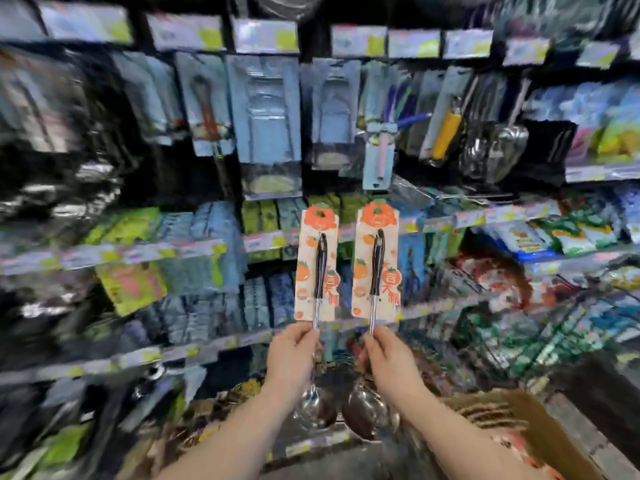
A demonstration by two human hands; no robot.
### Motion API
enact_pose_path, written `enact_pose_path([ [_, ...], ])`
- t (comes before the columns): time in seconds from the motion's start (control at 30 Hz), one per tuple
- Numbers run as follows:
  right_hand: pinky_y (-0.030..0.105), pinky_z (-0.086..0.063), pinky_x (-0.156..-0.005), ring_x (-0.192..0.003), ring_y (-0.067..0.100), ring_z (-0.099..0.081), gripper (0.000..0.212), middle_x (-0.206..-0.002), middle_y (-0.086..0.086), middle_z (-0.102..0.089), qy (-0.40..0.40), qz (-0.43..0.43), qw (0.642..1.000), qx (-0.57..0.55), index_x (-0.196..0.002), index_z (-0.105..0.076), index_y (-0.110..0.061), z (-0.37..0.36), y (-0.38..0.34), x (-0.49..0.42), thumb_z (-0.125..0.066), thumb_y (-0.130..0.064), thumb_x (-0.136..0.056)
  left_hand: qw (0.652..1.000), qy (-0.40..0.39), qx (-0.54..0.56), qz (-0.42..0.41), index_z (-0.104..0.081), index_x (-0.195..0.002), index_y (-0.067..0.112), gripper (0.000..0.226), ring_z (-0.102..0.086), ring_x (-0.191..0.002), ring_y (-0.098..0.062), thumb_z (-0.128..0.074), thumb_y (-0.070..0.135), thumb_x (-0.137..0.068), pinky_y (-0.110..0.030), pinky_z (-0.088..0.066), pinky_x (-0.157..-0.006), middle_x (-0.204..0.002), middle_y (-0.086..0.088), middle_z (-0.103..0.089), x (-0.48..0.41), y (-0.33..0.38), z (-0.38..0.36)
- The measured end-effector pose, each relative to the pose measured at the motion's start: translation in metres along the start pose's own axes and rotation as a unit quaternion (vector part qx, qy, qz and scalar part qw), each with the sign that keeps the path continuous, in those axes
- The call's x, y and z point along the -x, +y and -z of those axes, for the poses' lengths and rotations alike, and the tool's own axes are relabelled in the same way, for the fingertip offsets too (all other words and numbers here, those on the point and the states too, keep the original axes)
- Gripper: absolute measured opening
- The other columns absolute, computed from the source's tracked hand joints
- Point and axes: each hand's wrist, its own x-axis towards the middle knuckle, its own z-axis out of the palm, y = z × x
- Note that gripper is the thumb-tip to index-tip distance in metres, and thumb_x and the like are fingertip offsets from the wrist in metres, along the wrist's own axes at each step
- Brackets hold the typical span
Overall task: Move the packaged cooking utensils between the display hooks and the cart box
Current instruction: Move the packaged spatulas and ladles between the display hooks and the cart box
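The left hand (294,348) is pinching the metal shaft of one ladle (317,386), fingers closed round it just below the card. The right hand (388,355) is gripping the shaft of a second ladle (367,403) in the same way. Both ladles are standing nearly upright, handles up and bowls down, side by side and a little apart.

Each ladle is carrying a pale card with orange fruit pictures and an orange top: the left card (317,265) is sitting round a black handle, and the right card (377,261) is doing the same just beside it. The two shiny bowls are hanging below the hands, close together, between the forearms.

The ladles are being held up in front of the display (266,126), well clear of the hanging goods. Blue blister packs are hanging from the upper row behind them, with pale price tags (358,41) running along the rail above. Further right, bare steel scoops (498,150) are dangling among more packs. Shelves (114,254) of green and blue packets are running behind the cards, all heavily blurred.

At the lower right, the brown cardboard box (512,420) is showing an open flap, just beside the right forearm. Its contents are too smeared to tell.
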Motion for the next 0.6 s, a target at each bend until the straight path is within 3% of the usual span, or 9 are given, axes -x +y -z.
enact_pose_path([
  [0.1, 0.031, -0.040, -0.062, -0.059, 0.015, -0.052, 0.034, -0.060, -0.002, -0.053, -0.059, 0.065, 0.996, 0.014, -0.065, -0.041, -0.018, -0.069, -0.066, 0.014, -0.040, -0.013, -0.099, 0.997, 0.074, 0.022, 0.002, -0.060, -0.066, 0.019, 0.025, -0.053, -0.058, -0.020, -0.055, 0.016, -0.091, -0.030, -0.040, -0.059, -0.059, -0.001, -0.057, 0.013, -0.009, 0.099],
  [0.23, 0.010, -0.036, -0.048, -0.048, -0.005, -0.052, 0.033, -0.059, -0.003, -0.054, -0.138, 0.131, 0.982, -0.010, -0.067, -0.039, -0.019, -0.175, -0.156, 0.061, -0.039, -0.014, -0.100, 0.983, 0.183, 0.020, 0.000, -0.059, -0.069, 0.024, 0.022, -0.052, -0.055, -0.009, -0.056, 0.019, -0.090, -0.025, -0.039, -0.056, -0.055, 0.008, -0.057, 0.049, -0.032, 0.246],
  [0.3, 0.007, -0.035, -0.046, -0.046, -0.009, -0.050, 0.033, -0.057, -0.003, -0.050, -0.171, 0.149, 0.974, -0.024, -0.067, -0.038, -0.018, -0.230, -0.199, 0.092, -0.039, -0.013, -0.100, 0.974, 0.225, 0.014, -0.007, -0.062, -0.073, 0.020, 0.019, -0.045, -0.042, 0.001, -0.054, 0.020, -0.091, -0.013, -0.036, -0.046, -0.045, 0.011, -0.054, 0.072, -0.046, 0.321],
  [0.37, 0.008, -0.035, -0.045, -0.046, -0.006, -0.050, 0.033, -0.057, -0.004, -0.047, -0.204, 0.170, 0.964, -0.036, -0.068, -0.039, -0.019, -0.283, -0.237, 0.122, -0.039, -0.014, -0.100, 0.964, 0.268, 0.001, -0.002, -0.061, -0.068, 0.023, 0.024, -0.042, -0.038, 0.002, -0.054, 0.023, -0.091, -0.010, -0.031, -0.040, -0.045, 0.010, -0.052, 0.096, -0.057, 0.392],
  [0.5, 0.013, -0.033, -0.044, -0.052, 0.011, -0.042, 0.031, -0.061, 0.000, -0.047, -0.256, 0.202, 0.944, -0.045, -0.069, -0.041, -0.018, -0.375, -0.303, 0.177, -0.040, -0.019, -0.100, 0.934, 0.356, 0.021, 0.011, -0.051, -0.058, 0.034, 0.035, -0.044, -0.050, 0.003, -0.056, 0.023, -0.090, -0.015, -0.035, -0.052, -0.053, 0.014, -0.051, 0.140, -0.069, 0.506],
  [0.6, 0.012, -0.033, -0.043, -0.048, 0.008, -0.047, 0.030, -0.059, 0.000, -0.052, -0.293, 0.210, 0.930, -0.071, -0.071, -0.042, -0.020, -0.423, -0.344, 0.209, -0.040, -0.018, -0.100, 0.918, 0.395, 0.005, 0.027, -0.055, -0.060, 0.028, 0.030, -0.048, -0.055, -0.013, -0.056, 0.022, -0.090, -0.030, -0.037, -0.056, -0.060, 0.002, -0.059, 0.161, -0.079, 0.570],
])
